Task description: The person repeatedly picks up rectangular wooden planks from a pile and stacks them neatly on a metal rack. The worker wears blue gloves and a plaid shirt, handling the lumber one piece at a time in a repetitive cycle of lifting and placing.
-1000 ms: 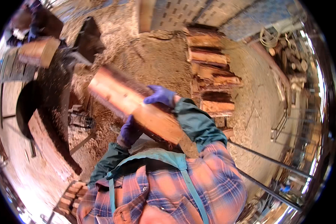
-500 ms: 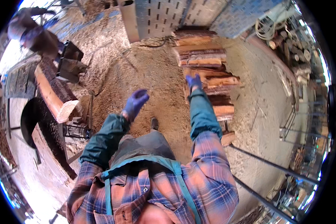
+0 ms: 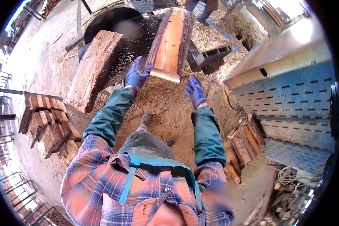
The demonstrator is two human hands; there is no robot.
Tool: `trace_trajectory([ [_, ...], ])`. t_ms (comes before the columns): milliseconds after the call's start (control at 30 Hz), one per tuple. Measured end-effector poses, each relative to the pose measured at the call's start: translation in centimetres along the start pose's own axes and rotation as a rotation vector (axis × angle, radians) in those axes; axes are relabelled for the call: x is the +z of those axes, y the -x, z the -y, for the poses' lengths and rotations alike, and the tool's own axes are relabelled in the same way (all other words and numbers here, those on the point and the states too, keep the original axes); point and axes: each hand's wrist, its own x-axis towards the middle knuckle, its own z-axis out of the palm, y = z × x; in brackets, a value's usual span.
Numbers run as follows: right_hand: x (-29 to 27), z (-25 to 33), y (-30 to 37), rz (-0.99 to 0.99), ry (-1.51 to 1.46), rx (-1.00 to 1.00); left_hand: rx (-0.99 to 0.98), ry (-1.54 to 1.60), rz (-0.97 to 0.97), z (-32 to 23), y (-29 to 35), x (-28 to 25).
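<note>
Ahead of the wearer, the log lies lengthwise beside the dark bed, with bark along its edges and its near end toward the body. The left hand is spread wide at the left corner of that end, clasping nothing; contact cannot be confirmed. The right hand is loosely spread, apart from the log on its right side, and has hold of nothing. Hazards: one-sided force at the left corner could swing the log out of line. Loose bark could break away under a gloved palm. Fingers could be pinched against the slab if the log rolled left. Sawdust underfoot could cause a slip under load. A co-worker stands near the far end; an unannounced shift could strike that person.
</note>
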Motion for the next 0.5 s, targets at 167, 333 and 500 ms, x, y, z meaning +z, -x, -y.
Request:
trace_trajectory([
  [167,5.0,3.6,-7.2,-0.013,0.514,-0.044,0.085,-0.269,0.251,-1.1,-3.0,3.8],
  [333,6.0,4.7,-8.2,-0.091,0.646,-0.064,0.052,-0.404,0.304,-3.5,-2.7,2.7],
  [500,4.8,5.6,-1.9,0.022,0.428,0.113,-0.076,-0.062,0.452,-3.2,0.3,1.8],
])
